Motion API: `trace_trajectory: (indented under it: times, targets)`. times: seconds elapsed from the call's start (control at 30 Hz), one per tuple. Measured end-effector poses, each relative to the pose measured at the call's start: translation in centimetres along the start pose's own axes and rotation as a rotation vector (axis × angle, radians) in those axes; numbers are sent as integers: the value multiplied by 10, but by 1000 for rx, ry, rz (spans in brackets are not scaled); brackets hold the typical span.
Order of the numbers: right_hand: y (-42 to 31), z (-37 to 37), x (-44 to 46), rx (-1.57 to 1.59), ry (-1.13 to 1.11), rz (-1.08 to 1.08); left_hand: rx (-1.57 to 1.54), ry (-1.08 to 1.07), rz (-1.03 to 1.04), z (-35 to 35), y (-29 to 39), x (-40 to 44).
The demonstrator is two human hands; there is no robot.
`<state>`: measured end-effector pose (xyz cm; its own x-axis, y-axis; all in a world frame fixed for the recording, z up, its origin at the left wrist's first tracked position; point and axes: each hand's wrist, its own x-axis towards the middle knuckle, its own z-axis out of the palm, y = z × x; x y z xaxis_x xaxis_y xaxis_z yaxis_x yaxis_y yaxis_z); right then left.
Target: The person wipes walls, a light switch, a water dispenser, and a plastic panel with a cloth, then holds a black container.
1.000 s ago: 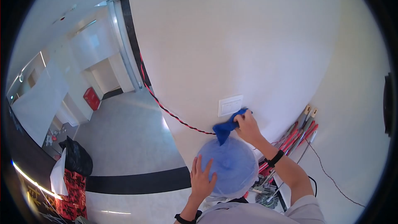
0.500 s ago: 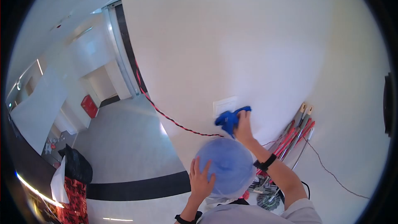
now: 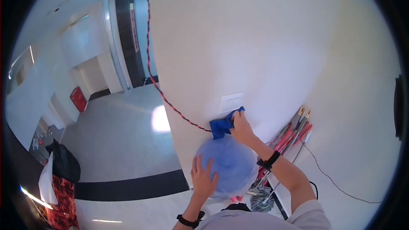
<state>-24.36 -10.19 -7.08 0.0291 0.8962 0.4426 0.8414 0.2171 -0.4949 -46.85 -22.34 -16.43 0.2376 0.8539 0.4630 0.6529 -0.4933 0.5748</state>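
My right hand [image 3: 241, 127] grips a crumpled blue cloth [image 3: 221, 126] near the wall, just below a white switch plate [image 3: 231, 102]. Below the cloth is a large, round, translucent blue object [image 3: 232, 162], dome-like with a pale rim; its exact kind I cannot make out. On its left side my left hand [image 3: 204, 178] rests with fingers spread. A twisted red and black cord [image 3: 175, 109] ends, as far as I can see, beside the cloth. Both wrists wear black bands.
Mops and brooms with red and grey handles [image 3: 294, 130] lean on the wall at right, their heads [image 3: 262, 202] on the floor. A thin cord [image 3: 326, 166] runs along the right wall. At left stand a black bag [image 3: 64, 162], a red box [image 3: 78, 99] and a doorway [image 3: 130, 38].
My right hand has moved the blue cloth left and down, off the switch plate, which now shows fully. The view has shifted, showing more of the doorway. My left hand stays on the round object.
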Motion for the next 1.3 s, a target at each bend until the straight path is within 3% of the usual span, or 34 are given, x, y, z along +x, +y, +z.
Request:
trace_trajectory:
  times: [0.27,0.37,0.43,0.67,0.77,0.87,0.93,0.97,1.03,1.07,1.13,1.2,1.3]
  targets:
    - [-5,-17,-4,122,-64,-106,28,-57,-16,-9,-12,7]
    - [-15,-23,-16,256,-71,-42,-178,-130,-197,-24,-28,36]
    - [-20,-27,-25,379,-56,-54,-332,96,-51,-34,-32,62]
    - [-63,-13,-50,590,-121,-74,-510,-46,-27,-83,5,154]
    - [-68,-11,-41,537,-240,-85,-328,-106,191,-100,42,182]
    - [-78,-7,-42,568,-163,10,-224,-154,252,-124,80,202]
    - [-83,3,-45,630,76,45,-223,-153,235,-130,94,211]
    - [-87,7,-42,642,69,52,-230,-159,226,-132,97,213]
    - [-100,12,-26,546,366,-20,-225,-183,169,-137,101,215]
    - [-107,20,-14,545,369,-9,-234,-191,124,-140,102,217]
    - [-121,42,11,309,471,-193,-250,-158,210,-143,100,221]
    - [-134,51,21,376,446,-184,-57,-236,210,-155,103,225]
    - [-147,59,28,424,448,-241,-137,-244,303,-157,97,232]
